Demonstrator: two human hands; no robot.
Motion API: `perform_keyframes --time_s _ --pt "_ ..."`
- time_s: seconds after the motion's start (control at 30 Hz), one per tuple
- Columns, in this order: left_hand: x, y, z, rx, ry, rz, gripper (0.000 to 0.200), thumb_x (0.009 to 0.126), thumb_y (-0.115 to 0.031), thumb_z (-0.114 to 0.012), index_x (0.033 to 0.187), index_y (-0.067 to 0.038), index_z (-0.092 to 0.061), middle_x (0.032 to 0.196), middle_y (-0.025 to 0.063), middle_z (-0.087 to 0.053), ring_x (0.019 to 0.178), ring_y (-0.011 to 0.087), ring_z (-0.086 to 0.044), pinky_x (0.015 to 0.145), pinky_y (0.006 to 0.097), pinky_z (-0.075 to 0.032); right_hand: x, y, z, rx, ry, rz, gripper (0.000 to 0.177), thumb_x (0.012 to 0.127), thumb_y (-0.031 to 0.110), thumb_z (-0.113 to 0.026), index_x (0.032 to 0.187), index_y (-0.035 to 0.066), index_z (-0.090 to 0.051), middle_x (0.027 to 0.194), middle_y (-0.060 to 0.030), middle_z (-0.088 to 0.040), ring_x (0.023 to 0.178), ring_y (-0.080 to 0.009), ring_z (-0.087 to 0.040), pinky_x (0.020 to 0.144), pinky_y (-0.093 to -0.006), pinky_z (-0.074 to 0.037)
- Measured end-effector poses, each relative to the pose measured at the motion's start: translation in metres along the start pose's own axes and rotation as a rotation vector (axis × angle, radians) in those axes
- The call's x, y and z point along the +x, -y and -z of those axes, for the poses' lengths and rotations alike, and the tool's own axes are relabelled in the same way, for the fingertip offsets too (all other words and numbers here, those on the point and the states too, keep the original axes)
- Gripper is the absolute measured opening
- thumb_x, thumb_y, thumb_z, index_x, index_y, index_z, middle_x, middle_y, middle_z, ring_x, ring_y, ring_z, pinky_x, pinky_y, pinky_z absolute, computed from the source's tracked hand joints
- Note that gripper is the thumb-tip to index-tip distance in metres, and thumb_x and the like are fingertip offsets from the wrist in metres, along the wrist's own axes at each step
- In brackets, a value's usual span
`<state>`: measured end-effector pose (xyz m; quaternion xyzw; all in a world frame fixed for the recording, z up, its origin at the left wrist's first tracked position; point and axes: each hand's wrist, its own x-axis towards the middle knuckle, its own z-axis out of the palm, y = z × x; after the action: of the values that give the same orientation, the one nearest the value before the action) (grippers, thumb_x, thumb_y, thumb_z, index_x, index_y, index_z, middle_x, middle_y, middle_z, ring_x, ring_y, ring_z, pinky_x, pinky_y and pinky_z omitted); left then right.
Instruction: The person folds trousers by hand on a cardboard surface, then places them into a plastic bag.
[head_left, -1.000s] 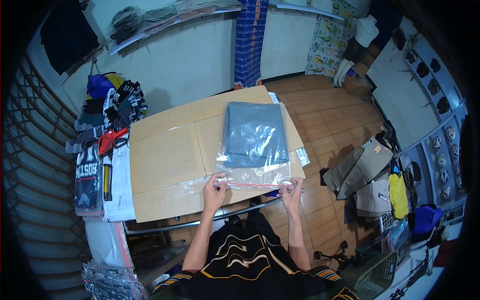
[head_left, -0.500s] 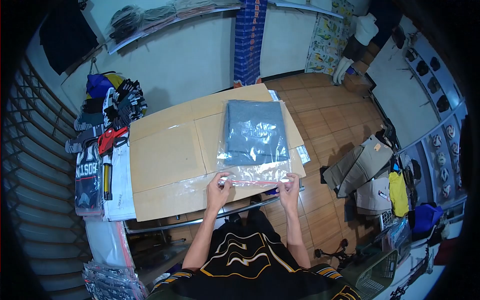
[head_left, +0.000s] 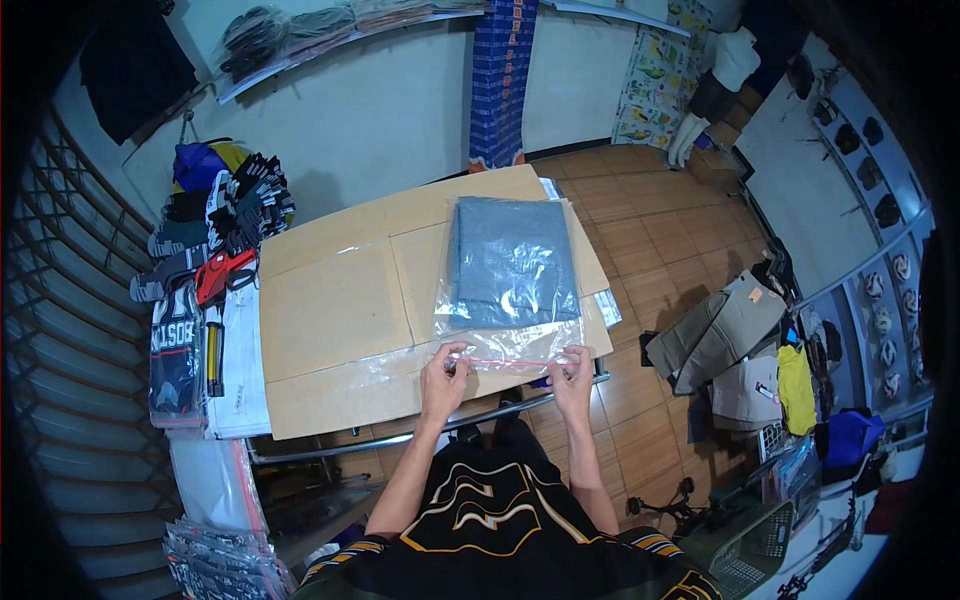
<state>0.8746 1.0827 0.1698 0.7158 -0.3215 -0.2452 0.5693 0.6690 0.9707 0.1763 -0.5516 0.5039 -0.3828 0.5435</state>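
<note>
A folded grey garment lies inside a clear plastic bag on the cardboard. The bag's red-lined opening edge faces me. My left hand pinches the left end of that edge between thumb and fingers. At the right end, my right hand grips the same edge, thumb and fingers closed on it. Between the two hands the red strip runs nearly straight.
A large cardboard sheet covers the table, with a metal rail along its near side. To the left are a red tape dispenser, a yellow-and-black cutter, packed shirts and piled socks. Open boxes stand at right.
My left hand has shifted slightly right along the bag's edge, and my right hand slightly left. The bag and garment stay almost in place.
</note>
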Motion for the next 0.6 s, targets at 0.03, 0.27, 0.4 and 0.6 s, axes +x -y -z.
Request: perform_keyframes --time_s 0.03,0.27,0.4,0.6 --pt "0.000 0.001 0.000 0.000 0.000 0.000 0.021 0.093 -0.009 -0.061 0.113 -0.004 -0.067 0.071 0.0091 -0.069 0.065 0.0138 -0.066 0.063 0.0301 -0.052 0.000 -0.001 0.000 0.000 0.000 0.000 0.033 0.092 0.001 -0.064 0.119 0.007 -0.046 0.078 -0.0089 -0.062 0.059 -0.0113 -0.062 0.044 -0.0243 -0.050" --pt "0.002 0.001 0.003 0.065 0.050 0.028 0.021 0.093 -0.008 -0.061 0.113 -0.004 -0.067 0.075 0.0087 -0.069 0.066 0.0132 -0.064 0.061 0.0294 -0.051 0.001 -0.004 0.000 0.017 -0.016 0.013 0.029 0.092 -0.001 -0.065 0.115 0.005 -0.049 0.075 -0.0059 -0.060 0.055 -0.0089 -0.057 0.043 -0.0245 -0.049" --pt "0.002 0.000 0.001 0.069 0.088 0.031 0.021 0.095 -0.007 -0.060 0.115 -0.001 -0.065 0.083 0.0091 -0.071 0.074 0.0126 -0.069 0.065 0.0271 -0.053 0.000 0.001 -0.003 0.000 -0.027 -0.006 0.029 0.090 0.001 -0.067 0.114 0.006 -0.050 0.073 -0.0052 -0.060 0.055 -0.0088 -0.056 0.042 -0.0254 -0.049" --pt "-0.001 -0.010 -0.003 0.060 0.074 0.016 0.021 0.094 -0.007 -0.062 0.114 -0.002 -0.066 0.082 0.0086 -0.071 0.074 0.0122 -0.069 0.063 0.0271 -0.052 0.002 -0.006 -0.007 -0.031 -0.004 0.017 0.029 0.090 0.001 -0.068 0.112 0.006 -0.050 0.070 -0.0034 -0.058 0.054 -0.0089 -0.055 0.042 -0.0244 -0.047"
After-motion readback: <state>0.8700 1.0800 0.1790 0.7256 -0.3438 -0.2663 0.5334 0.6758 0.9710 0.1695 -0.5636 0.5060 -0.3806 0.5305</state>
